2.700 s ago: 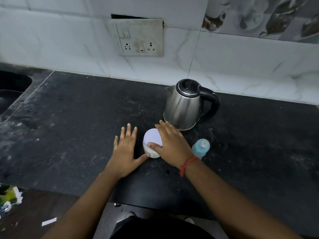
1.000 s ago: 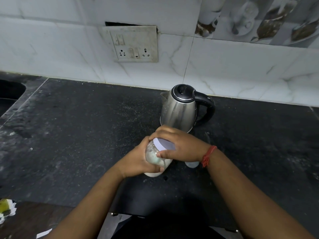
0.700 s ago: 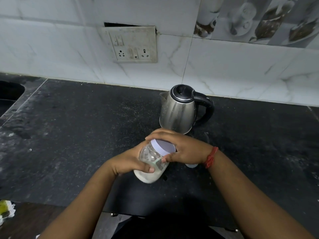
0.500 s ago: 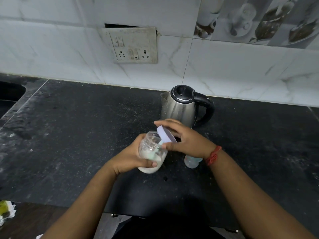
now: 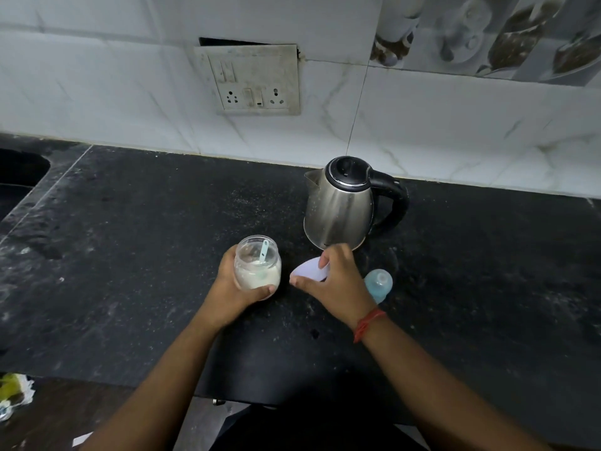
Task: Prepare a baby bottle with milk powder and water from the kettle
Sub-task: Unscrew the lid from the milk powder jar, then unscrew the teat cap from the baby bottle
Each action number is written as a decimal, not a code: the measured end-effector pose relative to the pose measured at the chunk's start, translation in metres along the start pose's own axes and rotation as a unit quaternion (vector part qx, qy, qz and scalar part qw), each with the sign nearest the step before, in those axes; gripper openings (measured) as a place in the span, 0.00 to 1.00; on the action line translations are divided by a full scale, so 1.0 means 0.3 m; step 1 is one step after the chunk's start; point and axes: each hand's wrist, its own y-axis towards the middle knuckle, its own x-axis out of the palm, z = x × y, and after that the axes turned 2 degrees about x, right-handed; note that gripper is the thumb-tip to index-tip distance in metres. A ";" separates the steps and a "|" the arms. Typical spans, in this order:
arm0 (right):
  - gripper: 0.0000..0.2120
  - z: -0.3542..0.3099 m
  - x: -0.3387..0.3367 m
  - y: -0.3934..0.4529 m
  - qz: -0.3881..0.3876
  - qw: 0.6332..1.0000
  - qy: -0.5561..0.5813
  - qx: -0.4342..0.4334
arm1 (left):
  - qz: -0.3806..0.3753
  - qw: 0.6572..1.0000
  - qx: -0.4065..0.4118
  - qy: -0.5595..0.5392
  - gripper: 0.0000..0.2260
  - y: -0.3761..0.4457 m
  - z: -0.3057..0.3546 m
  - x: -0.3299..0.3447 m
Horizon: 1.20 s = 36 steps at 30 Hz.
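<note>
While the left hand point(image 5: 234, 284) grips the open powder jar point(image 5: 257, 263) above the bench point(image 5: 130, 239) | right hand point(image 5: 335, 281) pinches its lid point(image 5: 309, 271) | baby bottle point(image 5: 378, 283) upright behind that wrist | risk: wrist may topple bottle; tilted jar spills powder.

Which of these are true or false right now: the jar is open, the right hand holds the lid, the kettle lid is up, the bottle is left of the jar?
1. The jar is open. True; a scoop stands inside.
2. The right hand holds the lid. True.
3. The kettle has its lid up. False; it is closed.
4. The bottle is left of the jar. False; it is to the right, behind the right hand.
</note>
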 end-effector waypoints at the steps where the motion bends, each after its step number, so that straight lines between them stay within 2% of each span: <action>1: 0.26 0.014 0.023 -0.005 -0.012 1.000 -0.018 0.006 | 0.005 1.000 0.001 0.005 0.43 0.001 -0.013 -0.004; 6: 0.22 0.092 0.122 -0.012 -0.074 0.994 -0.083 0.012 | 0.014 1.000 -0.001 0.027 0.40 0.008 -0.062 -0.021; 15: 0.23 0.136 0.178 -0.019 -0.057 0.989 -0.138 0.004 | -0.008 0.998 -0.006 0.061 0.41 0.007 -0.129 -0.062; 22: 0.28 0.122 0.172 -0.025 -0.029 0.986 -0.163 -0.021 | -0.029 0.996 -0.027 0.076 0.54 -0.004 -0.157 -0.081; 25: 0.26 0.106 0.148 -0.024 -0.013 0.987 -0.157 -0.035 | -0.007 0.996 -0.018 0.085 0.57 -0.020 -0.136 -0.080; 28: 0.24 0.085 0.118 -0.023 0.010 0.988 -0.144 -0.058 | 0.027 0.995 0.014 0.091 0.56 -0.032 -0.095 -0.085; 31: 0.22 0.054 0.066 -0.025 0.037 0.987 -0.132 -0.078 | 0.057 0.987 0.088 0.120 0.52 -0.035 -0.026 -0.080; 36: 0.15 0.020 -0.054 -0.033 0.079 0.983 -0.131 -0.104 | 0.030 0.967 0.196 0.162 0.45 -0.017 0.107 0.001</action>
